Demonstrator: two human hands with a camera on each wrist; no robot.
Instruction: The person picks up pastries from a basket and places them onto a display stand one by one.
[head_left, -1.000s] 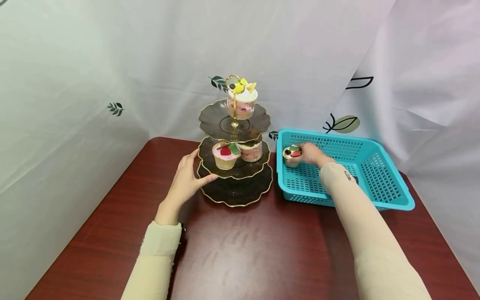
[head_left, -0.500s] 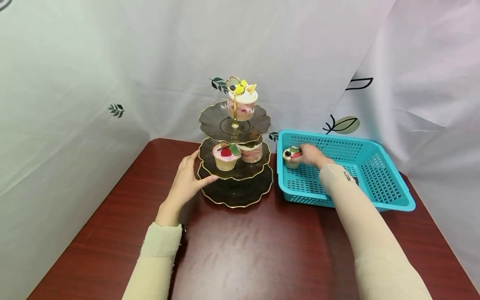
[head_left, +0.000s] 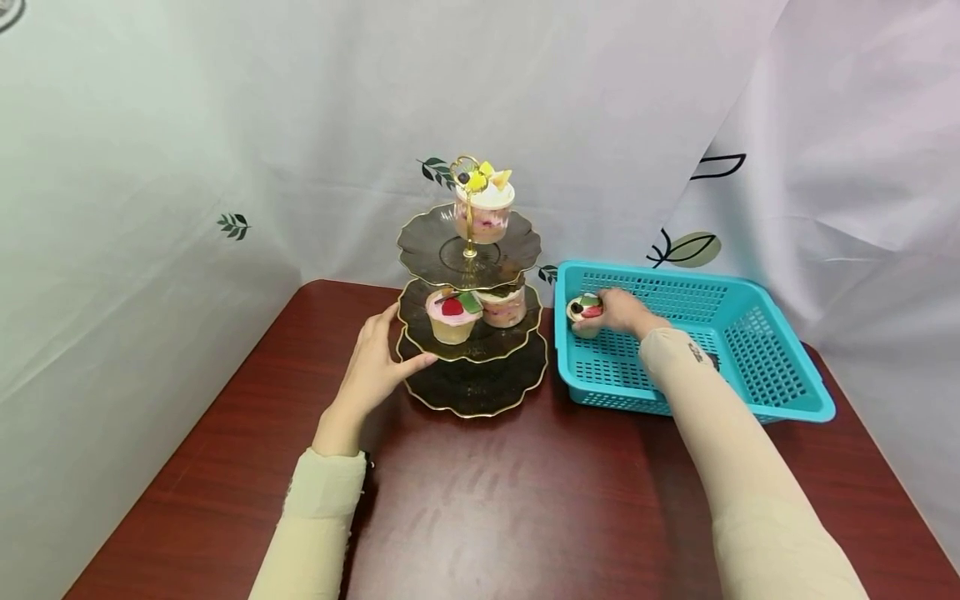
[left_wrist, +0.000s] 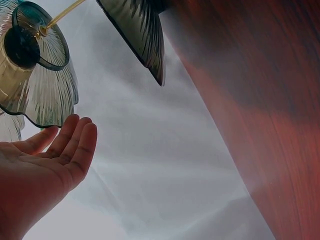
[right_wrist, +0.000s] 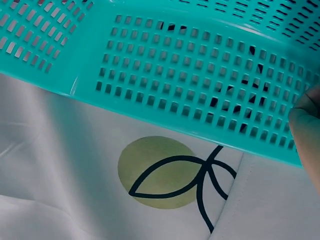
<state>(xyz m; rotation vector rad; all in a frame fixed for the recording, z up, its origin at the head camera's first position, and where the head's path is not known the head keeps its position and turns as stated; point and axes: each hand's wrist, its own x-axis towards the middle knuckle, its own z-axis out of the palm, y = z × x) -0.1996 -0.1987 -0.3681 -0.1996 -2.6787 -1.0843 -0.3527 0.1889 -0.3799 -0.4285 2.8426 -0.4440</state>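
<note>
A three-tier cake stand (head_left: 472, 385) with dark, gold-edged plates stands on the table. My left hand (head_left: 371, 367) is at the left rim of its middle plate, thumb in front and fingers fairly straight; in the left wrist view those fingers (left_wrist: 82, 145) reach up to a clear rippled plate (left_wrist: 57, 102). Inside the blue basket (head_left: 783, 404), my right hand (head_left: 624, 310) grips a small cupcake (head_left: 586, 308) topped with green, red and dark fruit pieces. Only part of the right hand shows at the edge of the right wrist view, and the cupcake is out of sight there.
A pink-topped cupcake (head_left: 452, 321) and a layered dessert cup (head_left: 505, 306) sit on the middle tier. Another dessert cup (head_left: 483, 208) with yellow fruit is on the top tier behind the gold handle (head_left: 470, 221). White cloth (head_left: 337, 125) surrounds the red-brown table (head_left: 510, 500).
The head view has shifted very slightly, so the stand and basket appear a little lower. Both hands stay essentially in place, the right one still at the cupcake in the basket.
</note>
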